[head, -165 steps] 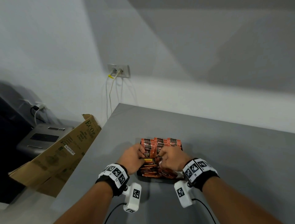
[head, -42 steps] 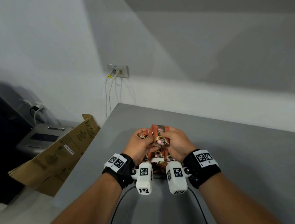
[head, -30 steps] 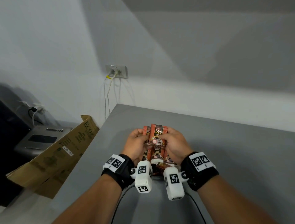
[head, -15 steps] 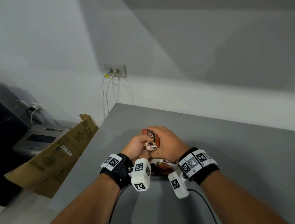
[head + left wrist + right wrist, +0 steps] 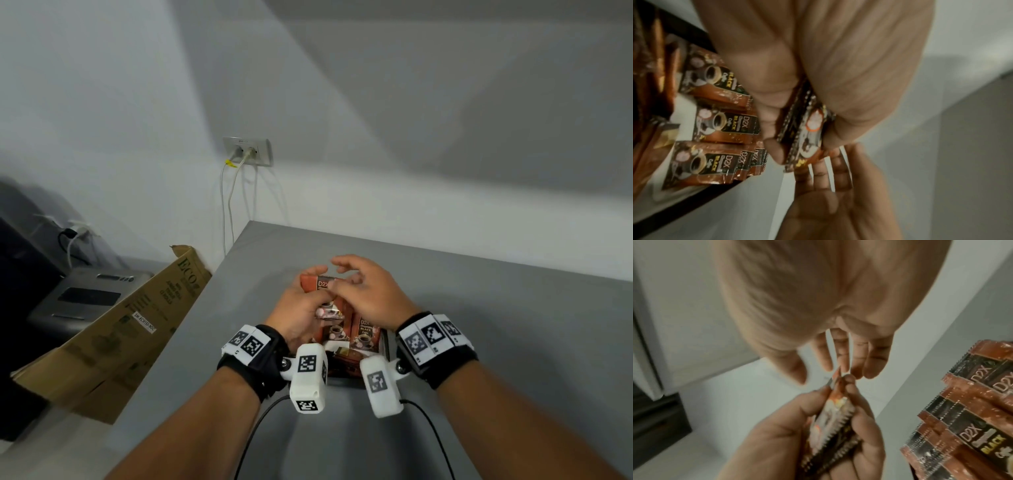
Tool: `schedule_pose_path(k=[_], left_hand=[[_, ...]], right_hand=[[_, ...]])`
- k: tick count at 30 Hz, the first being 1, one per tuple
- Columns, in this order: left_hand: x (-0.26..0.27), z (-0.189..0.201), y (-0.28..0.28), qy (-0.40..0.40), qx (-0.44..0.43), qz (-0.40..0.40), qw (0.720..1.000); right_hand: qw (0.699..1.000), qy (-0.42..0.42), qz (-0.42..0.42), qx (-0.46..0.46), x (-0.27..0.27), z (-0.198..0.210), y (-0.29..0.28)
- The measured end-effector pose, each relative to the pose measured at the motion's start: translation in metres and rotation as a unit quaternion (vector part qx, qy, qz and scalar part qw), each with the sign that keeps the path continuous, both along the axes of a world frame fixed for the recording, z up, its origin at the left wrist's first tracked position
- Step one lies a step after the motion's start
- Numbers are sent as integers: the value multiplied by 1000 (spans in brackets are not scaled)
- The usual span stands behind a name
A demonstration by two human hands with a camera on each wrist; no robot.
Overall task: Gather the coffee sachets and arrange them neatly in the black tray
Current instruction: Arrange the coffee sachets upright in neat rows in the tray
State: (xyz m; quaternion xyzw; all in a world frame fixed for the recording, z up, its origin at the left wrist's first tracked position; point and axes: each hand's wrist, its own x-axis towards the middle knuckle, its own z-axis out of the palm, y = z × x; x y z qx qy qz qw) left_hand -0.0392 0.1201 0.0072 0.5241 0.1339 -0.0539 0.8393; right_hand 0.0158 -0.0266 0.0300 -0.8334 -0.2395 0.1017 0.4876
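My left hand (image 5: 315,303) grips a small bundle of brown coffee sachets (image 5: 807,129) upright, just above the black tray (image 5: 694,201). The bundle (image 5: 830,418) is pinched between thumb and fingers. My right hand (image 5: 346,274) hovers over the bundle's far end, its straight fingers (image 5: 838,356) touching the sachets' edge. Rows of overlapping sachets (image 5: 721,123) lie flat in the tray, printed side up; these tray sachets (image 5: 359,334) sit under my wrists. Most of the tray is hidden by hands and wrist cameras.
The grey table (image 5: 496,308) extends right and toward the white wall. Its left edge drops off beside a brown cardboard box (image 5: 113,329) and a grey device (image 5: 85,294). A wall socket (image 5: 247,150) with cables is beyond the table's far left corner.
Both hands rose from the tray holding a bundle of sachets. In the last half second my right hand let go and spread its fingers; the left hand keeps the bundle.
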Motion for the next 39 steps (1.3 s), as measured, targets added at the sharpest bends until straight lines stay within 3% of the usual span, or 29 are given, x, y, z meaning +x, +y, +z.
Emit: schedule_pose_path(k=[6, 10, 14, 18, 27, 36, 39], left_hand=[[3, -6, -3, -29, 116, 34, 992], [2, -7, 5, 15, 124, 81, 989], [-2, -11, 20, 45, 122, 117, 985], [-6, -15, 26, 58, 141, 101, 983], [-10, -17, 26, 70, 154, 86, 982], [-15, -24, 31, 83, 200, 73, 974], [-14, -26, 30, 69, 221, 66, 971]], right_hand=[[1000, -3, -7, -1, 11, -2, -7], [999, -29, -37, -24, 21, -8, -22], [991, -27, -16, -132, 22, -28, -31], [977, -12, -12, -213, 19, -57, -29], [958, -53, 18, -281, 17, -79, 0], [953, -63, 3, -296, 17, -93, 7], [965, -93, -35, -244, 16, -86, -1]])
